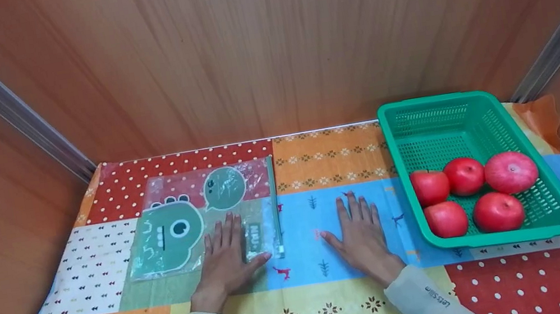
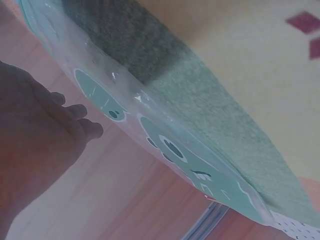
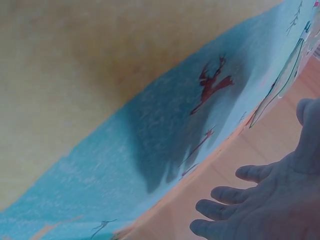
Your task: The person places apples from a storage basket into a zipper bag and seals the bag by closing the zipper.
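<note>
A clear zip bag (image 1: 235, 227) with a green cartoon monster print lies flat on the patchwork cloth, its slider strip along the right side. Over the bag's lower right part is my left hand (image 1: 226, 262), palm down with fingers extended. The left wrist view shows this hand (image 2: 42, 130) above the bag (image 2: 175, 155), holding nothing. My right hand (image 1: 363, 237), fingers straight and spread, is over the blue patch between bag and basket. Its shadow falls on the cloth in the right wrist view, where the hand (image 3: 265, 200) holds nothing.
A green plastic basket (image 1: 498, 238) stands at the right with several red apples (image 1: 498, 211) in its near half. Wooden panels (image 1: 261, 46) enclose the back and sides. The patchwork cloth (image 1: 333, 307) covers the table, with an orange fold (image 1: 544, 121) behind the basket's right side.
</note>
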Demonstrator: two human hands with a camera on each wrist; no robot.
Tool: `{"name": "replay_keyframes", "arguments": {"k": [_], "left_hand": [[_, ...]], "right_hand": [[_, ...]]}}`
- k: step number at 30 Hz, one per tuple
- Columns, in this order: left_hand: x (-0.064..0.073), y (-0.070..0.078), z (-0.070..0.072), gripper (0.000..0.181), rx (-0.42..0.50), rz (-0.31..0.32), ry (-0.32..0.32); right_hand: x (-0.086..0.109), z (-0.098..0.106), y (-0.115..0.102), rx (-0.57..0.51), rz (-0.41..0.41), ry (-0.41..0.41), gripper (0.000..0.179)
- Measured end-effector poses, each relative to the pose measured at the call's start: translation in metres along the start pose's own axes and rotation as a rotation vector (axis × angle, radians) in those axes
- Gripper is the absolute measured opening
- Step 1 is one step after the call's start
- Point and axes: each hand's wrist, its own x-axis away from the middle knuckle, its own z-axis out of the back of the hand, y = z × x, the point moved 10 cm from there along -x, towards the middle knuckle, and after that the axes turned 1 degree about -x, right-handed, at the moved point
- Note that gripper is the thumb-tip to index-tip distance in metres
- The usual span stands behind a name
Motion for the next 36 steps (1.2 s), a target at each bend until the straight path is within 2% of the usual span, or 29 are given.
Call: {"name": "replay_keyframes", "arguments": {"k": [6,15,24,36], "left_hand": [[-0.004,0.007,-0.004,0.107,-0.008,-0.001,-0.009],[-0.011,0.023,-0.005,0.098,-0.03,-0.016,0.055],[-0.017,0.038,-0.003,0.088,-0.068,-0.017,0.118],[-0.027,0.054,-0.007,0.077,-0.132,0.045,0.146]], "right_hand": [[0.0,-0.003,-0.006,-0.014,0.005,0.001,0.08],[-0.001,-0.008,-0.016,-0.039,-0.002,-0.021,0.076],[-0.001,-0.006,-0.03,-0.058,0.041,0.043,0.068],[0.0,-0.006,-0.049,-0.047,0.082,0.117,0.063]]}}
